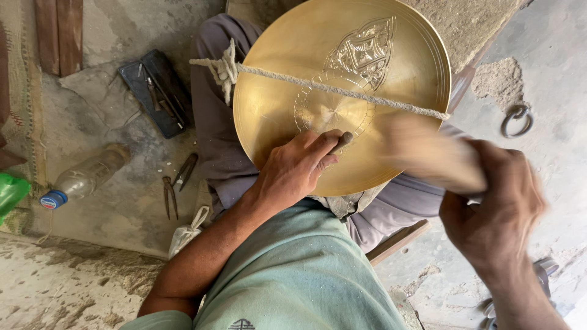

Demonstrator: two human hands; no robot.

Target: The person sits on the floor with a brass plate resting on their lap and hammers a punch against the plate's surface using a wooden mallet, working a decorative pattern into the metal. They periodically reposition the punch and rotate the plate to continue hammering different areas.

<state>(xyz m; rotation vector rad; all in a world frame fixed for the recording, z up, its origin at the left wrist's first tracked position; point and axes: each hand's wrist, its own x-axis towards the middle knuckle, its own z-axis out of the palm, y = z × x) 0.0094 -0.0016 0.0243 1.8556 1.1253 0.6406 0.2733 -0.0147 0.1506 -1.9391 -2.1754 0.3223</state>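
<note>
golden brass plate point(287, 73) with engraved ornament and circle; off-white rope point(342, 91); clear bottle point(85, 177), blue cap; pale green shirt point(293, 269); grey-mauve trousers point(214, 122); pale wooden mallet point(428, 153).

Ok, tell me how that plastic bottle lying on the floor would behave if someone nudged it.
The plastic bottle lies on its side on rough ground, so it would probably roll a little, then catch on the grit. It looks clear and mostly empty, so likely light and easy to dent. Its blue cap seems on, so spilling is unlikely.
</note>
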